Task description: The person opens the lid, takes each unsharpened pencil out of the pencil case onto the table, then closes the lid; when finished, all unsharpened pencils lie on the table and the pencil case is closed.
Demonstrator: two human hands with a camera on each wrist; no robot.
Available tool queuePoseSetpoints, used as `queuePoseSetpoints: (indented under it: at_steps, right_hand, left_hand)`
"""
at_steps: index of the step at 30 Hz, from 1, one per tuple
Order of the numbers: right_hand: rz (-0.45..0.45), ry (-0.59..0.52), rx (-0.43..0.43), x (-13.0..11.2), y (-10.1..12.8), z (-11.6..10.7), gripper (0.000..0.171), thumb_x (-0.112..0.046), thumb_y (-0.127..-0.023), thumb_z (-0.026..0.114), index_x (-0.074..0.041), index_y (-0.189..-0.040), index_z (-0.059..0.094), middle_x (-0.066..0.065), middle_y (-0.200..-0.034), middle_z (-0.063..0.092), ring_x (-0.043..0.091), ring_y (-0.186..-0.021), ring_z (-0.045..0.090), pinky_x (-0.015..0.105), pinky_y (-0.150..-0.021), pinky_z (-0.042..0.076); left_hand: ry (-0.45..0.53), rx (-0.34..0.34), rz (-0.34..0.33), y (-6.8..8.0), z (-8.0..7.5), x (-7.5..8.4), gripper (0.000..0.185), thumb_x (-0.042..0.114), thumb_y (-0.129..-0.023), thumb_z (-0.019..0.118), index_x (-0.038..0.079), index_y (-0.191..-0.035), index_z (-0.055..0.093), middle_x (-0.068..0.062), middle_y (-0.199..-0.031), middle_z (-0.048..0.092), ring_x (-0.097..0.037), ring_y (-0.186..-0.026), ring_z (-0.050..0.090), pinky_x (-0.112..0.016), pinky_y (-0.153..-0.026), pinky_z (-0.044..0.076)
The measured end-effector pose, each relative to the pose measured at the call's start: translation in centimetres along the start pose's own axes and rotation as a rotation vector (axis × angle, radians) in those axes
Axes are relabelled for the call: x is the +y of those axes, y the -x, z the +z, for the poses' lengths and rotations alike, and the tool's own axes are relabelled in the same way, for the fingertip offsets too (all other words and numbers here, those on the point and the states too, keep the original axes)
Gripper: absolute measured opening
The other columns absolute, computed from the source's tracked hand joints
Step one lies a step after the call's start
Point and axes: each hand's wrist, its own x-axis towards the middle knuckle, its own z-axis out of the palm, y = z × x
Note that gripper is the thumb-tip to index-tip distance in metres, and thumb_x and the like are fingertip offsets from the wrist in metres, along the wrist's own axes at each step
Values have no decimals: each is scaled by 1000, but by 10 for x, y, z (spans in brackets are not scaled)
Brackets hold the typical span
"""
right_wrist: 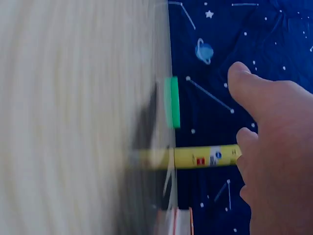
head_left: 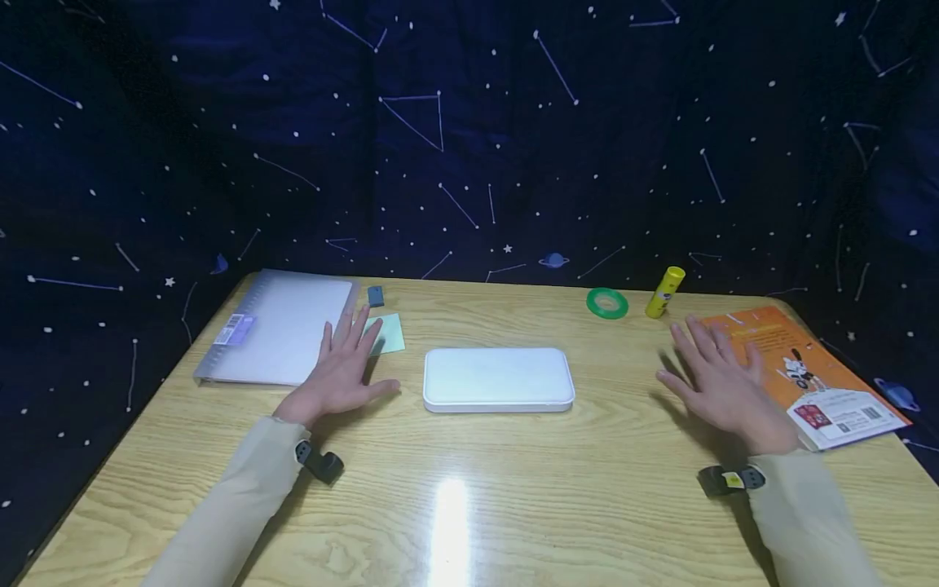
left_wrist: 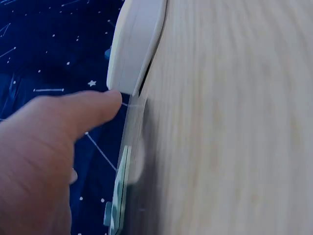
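My left hand (head_left: 341, 371) is spread with straight fingers near the right edge of a clear-covered spiral notebook (head_left: 293, 326), its fingertips overlapping a pale green sticky note pad (head_left: 389, 334) in the head view. On the other side my right hand (head_left: 722, 387) spreads its fingers beside an orange book (head_left: 781, 350), overlapping its left edge. Neither hand holds anything. Between them lies a white rounded case (head_left: 499, 379). A yellow glue stick (right_wrist: 205, 156) stands upright beyond the right hand, with a roll of green tape (head_left: 607, 303) to its left.
A small dark grey block (head_left: 376, 296) sits behind the note pad. The wooden table (head_left: 367, 505) ends at a dark blue star-patterned cloth (head_left: 469, 163) hanging behind it. A bright glare streak marks the table's front middle.
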Motion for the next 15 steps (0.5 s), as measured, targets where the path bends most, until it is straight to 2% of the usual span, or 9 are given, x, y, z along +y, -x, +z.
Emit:
queuePoseSetpoints:
  at_steps: [4, 8, 11, 15]
  right_hand:
    - [-88, -118, 57, -20, -4, 6, 76, -43, -97, 51, -10, -155, 16, 21, -159, 16, 44, -144, 12, 74, -103, 3]
    - [-169, -250, 21, -53, -12, 15, 75, -35, -94, 60, -8, -153, 24, 20, -156, 25, 43, -141, 22, 69, -102, 15]
    - [-232, -297, -9, -78, -18, 22, 75, -34, -91, 65, -8, -151, 29, 19, -155, 28, 41, -141, 24, 65, -102, 19]
    - [-295, -338, -41, -106, -26, 29, 75, -35, -86, 71, -10, -148, 37, 16, -155, 31, 38, -142, 25, 64, -104, 19]
  left_hand:
    - [126, 15, 129, -1, 7, 14, 102, 49, -79, 70, 1, -152, 19, -20, -160, 8, -42, -146, 4, -64, -114, 1]
    - [271, 0, 238, -3, 21, 34, 106, 48, -74, 75, 1, -151, 21, -17, -159, 19, -36, -146, 16, -61, -115, 12]
    - [355, -4, 267, -6, 32, 45, 104, 47, -73, 77, 2, -150, 24, -16, -157, 24, -33, -144, 22, -58, -114, 20]
    - [441, 18, 259, -8, 39, 50, 94, 41, -75, 78, 3, -147, 30, -15, -155, 27, -33, -142, 26, -56, -113, 24]
